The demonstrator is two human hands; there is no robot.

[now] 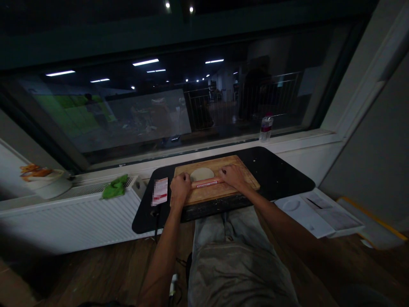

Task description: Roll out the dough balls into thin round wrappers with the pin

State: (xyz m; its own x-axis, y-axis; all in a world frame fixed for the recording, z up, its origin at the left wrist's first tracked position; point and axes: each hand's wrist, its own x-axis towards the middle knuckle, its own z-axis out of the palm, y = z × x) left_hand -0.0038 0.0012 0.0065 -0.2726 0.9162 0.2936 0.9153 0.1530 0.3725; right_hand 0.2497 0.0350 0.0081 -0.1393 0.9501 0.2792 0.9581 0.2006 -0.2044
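Grey trousers on the person's lap fill the bottom of the view, with both bare forearms reaching forward over them to a black surface. On that surface lies a wooden board, and on the board a flat, pale round of dough. A rolling pin lies crosswise on the board, touching the near edge of the dough. The left hand grips the pin's left end, its fingers curled down together around it. The right hand sits on the pin's right end, fingers wrapped over the top and knuckles up.

Just left of the board, on the same surface, lies a small red and white packet. Further left, a green cloth rests on top of a white radiator. A plastic bottle stands upright on the windowsill beyond the surface, in front of the dark window. To the right, lower than the surface, some white papers lie spread flat.
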